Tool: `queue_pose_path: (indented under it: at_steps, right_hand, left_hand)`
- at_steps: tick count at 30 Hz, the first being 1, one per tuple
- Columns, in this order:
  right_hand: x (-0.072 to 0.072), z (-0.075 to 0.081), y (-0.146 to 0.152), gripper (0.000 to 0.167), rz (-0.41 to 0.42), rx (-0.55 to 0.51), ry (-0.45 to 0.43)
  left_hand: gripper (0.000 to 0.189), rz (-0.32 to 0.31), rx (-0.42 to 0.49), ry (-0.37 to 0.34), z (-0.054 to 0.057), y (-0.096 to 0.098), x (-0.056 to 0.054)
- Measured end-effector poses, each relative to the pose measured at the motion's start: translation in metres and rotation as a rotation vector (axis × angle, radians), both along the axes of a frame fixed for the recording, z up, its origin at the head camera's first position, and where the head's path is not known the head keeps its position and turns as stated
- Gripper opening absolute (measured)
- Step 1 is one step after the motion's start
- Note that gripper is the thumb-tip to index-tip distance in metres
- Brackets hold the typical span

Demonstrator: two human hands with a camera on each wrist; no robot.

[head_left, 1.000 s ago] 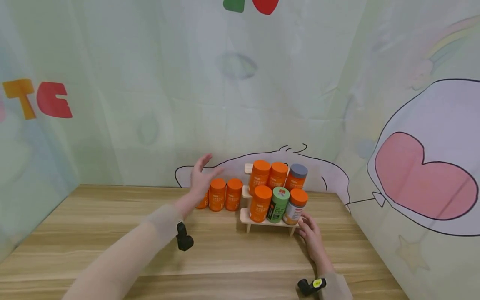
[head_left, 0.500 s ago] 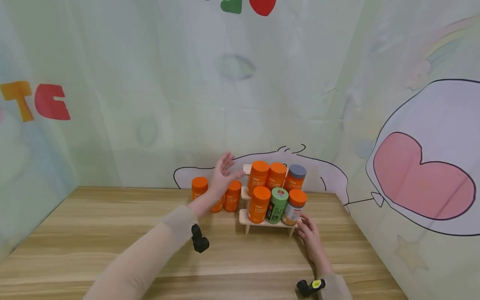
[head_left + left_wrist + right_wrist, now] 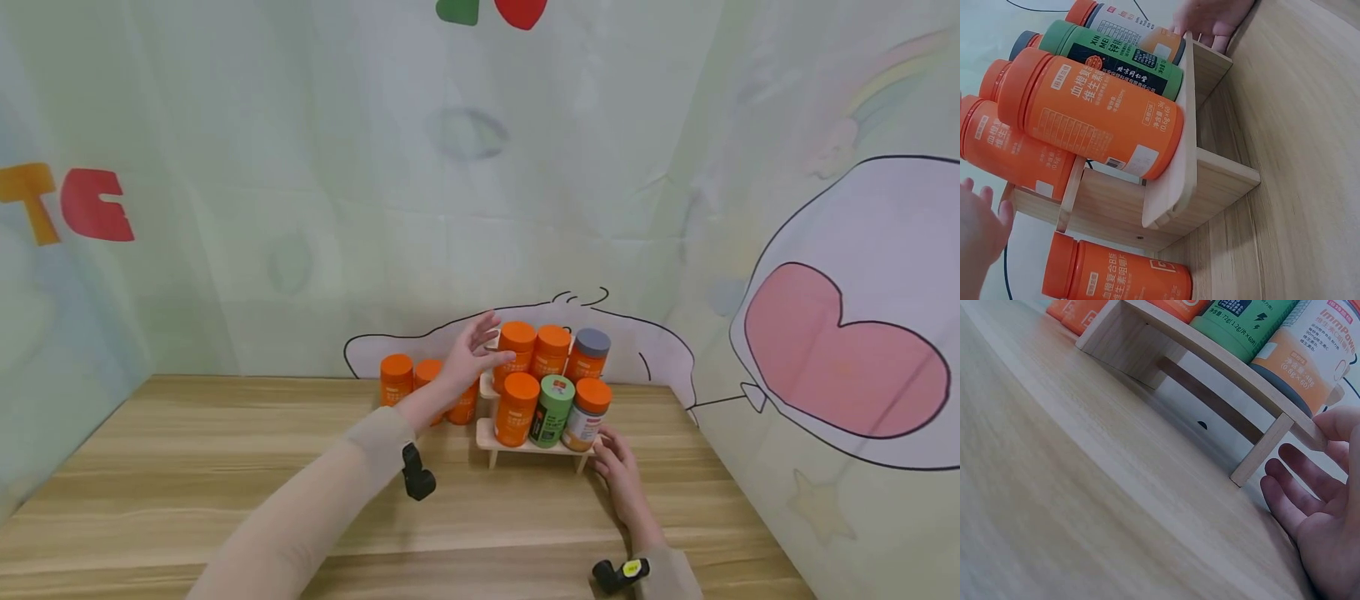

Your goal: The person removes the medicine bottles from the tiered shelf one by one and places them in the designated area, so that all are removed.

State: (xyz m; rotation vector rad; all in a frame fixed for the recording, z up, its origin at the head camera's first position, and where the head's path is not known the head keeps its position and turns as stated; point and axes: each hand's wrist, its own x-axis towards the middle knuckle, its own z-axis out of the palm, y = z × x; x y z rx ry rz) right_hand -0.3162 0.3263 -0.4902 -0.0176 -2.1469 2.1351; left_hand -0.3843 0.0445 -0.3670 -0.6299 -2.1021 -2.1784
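A stepped wooden rack [image 3: 491,437] carries jars on two levels. Its lower step has an orange jar [image 3: 517,414], a green jar [image 3: 552,417] and an orange-lidded grey jar [image 3: 583,421]. Behind them stand two orange jars, one being the left rear jar [image 3: 1013,150], and a grey-lidded orange jar [image 3: 588,358]. My left hand [image 3: 468,358] is beside that left rear jar, fingers extended and not curled round it; whether it touches cannot be told. With thumb and finger, my right hand [image 3: 1329,506] pinches the right end of the lower step, its other fingers loosely bent beneath.
Several orange jars stand on the wooden table left of the rack, among them the leftmost jar [image 3: 396,382]; my left forearm partly covers the others. A printed curtain [image 3: 300,250] hangs behind the table and along its right side.
My left hand has moved right, from above the loose jars on the table to the rack's left rear jar. My right hand has stayed at the rack's right end.
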Motion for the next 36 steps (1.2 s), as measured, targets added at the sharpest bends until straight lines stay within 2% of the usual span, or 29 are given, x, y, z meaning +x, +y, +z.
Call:
queue_pose_path:
  at_steps: [8, 19, 25, 32, 36]
  right_hand:
    - [0.000, 0.000, 0.000, 0.045, 0.004, 0.010, -0.006]
    - [-0.001, -0.001, 0.000, 0.043, 0.005, 0.014, 0.019]
    - [-0.001, -0.002, 0.000, 0.044, 0.007, 0.007, 0.016]
    - [-0.003, -0.003, 0.000, 0.045, 0.001, 0.000, 0.014]
    - [-0.002, -0.002, 0.000, 0.046, 0.000, 0.000, 0.013]
  left_hand:
    - [0.077, -0.003, -0.098, -0.038, 0.001, 0.006, -0.006]
    - [0.074, -0.026, -0.165, -0.083, 0.009, 0.012, -0.001]
    - [0.071, -0.013, -0.185, -0.064, 0.008, 0.015, -0.005]
    - [0.067, 0.010, -0.176, -0.077, 0.006, 0.016, -0.006]
    - [0.067, 0.001, -0.158, -0.086, 0.004, 0.017, -0.007]
